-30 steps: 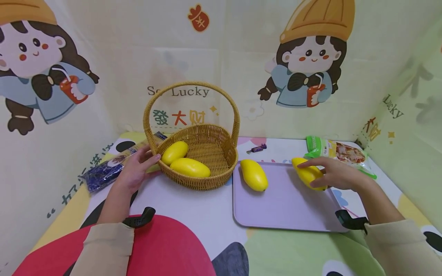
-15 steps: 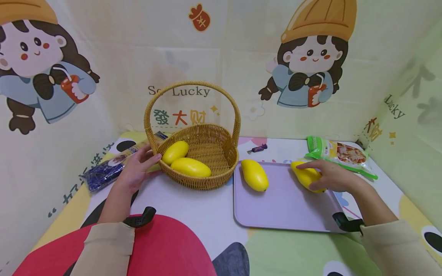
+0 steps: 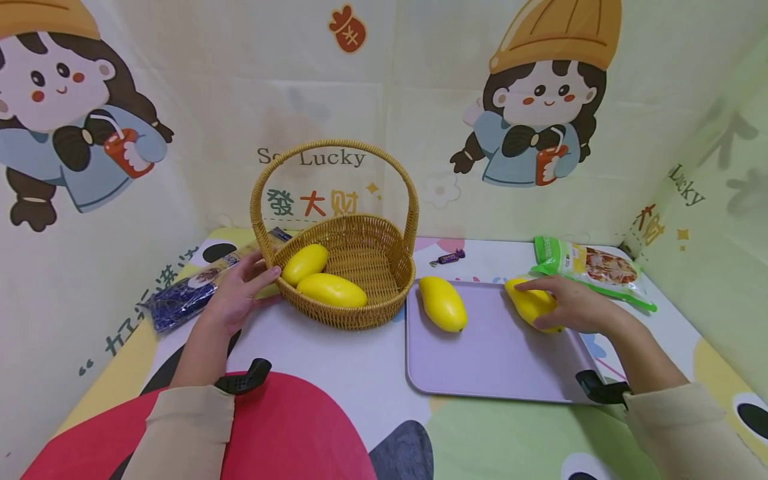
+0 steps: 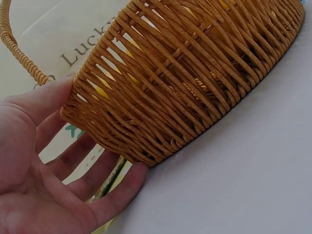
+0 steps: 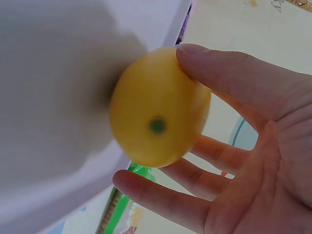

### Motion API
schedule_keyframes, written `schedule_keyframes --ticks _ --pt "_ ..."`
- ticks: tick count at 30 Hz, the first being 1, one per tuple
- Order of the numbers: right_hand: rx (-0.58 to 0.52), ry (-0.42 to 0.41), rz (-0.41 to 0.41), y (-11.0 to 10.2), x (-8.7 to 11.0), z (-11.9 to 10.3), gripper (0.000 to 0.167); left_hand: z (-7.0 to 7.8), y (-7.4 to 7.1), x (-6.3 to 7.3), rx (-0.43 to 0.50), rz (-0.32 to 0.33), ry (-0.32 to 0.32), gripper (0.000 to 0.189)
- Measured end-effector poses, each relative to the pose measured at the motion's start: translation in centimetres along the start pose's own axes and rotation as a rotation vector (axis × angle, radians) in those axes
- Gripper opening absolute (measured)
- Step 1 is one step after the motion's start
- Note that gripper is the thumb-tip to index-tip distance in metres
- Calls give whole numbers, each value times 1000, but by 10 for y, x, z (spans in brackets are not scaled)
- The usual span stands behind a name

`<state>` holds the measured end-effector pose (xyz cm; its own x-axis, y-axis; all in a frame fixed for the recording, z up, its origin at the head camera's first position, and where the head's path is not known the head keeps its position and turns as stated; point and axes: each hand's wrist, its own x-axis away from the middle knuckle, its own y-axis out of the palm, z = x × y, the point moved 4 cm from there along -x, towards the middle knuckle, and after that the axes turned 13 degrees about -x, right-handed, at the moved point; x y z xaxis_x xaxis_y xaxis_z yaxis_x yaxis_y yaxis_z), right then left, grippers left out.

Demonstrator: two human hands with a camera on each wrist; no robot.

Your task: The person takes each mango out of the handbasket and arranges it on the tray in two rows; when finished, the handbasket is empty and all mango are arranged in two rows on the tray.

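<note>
On the left stands a wicker basket (image 3: 345, 319) with a tall arched handle. Two yellow mangoes, one nearer the left wall (image 3: 306, 264) and one nearer the front rim (image 3: 332, 291), lie inside. My left hand (image 3: 237, 297) holds the basket's left end, thumb at the rim and fingers against the outer side. A third mango (image 3: 443, 305) rests on the left of the lilac tray (image 3: 480, 373). My right hand (image 3: 576, 307) grips another mango (image 5: 158, 112) at the tray's right side, thumb on one side and fingers on the other. The hand covers part of it.
Behind my left hand lies a blue, clear-windowed food packet (image 3: 183, 300). A small purple wrapped candy (image 3: 449, 258) sits behind the tray. At the back right is a green-edged food bag (image 3: 600, 265). A printed cloth wall (image 3: 420, 120) closes off the back.
My right hand has shifted slightly left and settled closer around the right mango, which has moved very little. My left hand and the basket stay in place.
</note>
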<state>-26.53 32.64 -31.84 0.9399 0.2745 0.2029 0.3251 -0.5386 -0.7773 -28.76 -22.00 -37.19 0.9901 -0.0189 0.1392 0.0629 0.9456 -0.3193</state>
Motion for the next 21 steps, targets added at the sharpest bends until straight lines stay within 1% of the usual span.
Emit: schedule_keyframes --ticks 4,13,21 --pt "9 -25 18 1 2 -2 62 1 0 0 2 -3 -1 78" --pt "1 -36 11 0 3 -3 63 -1 0 -1 13 -12 -3 78" --pt "30 -72 18 -5 6 -9 63 -3 -1 -4 18 -16 -4 80"
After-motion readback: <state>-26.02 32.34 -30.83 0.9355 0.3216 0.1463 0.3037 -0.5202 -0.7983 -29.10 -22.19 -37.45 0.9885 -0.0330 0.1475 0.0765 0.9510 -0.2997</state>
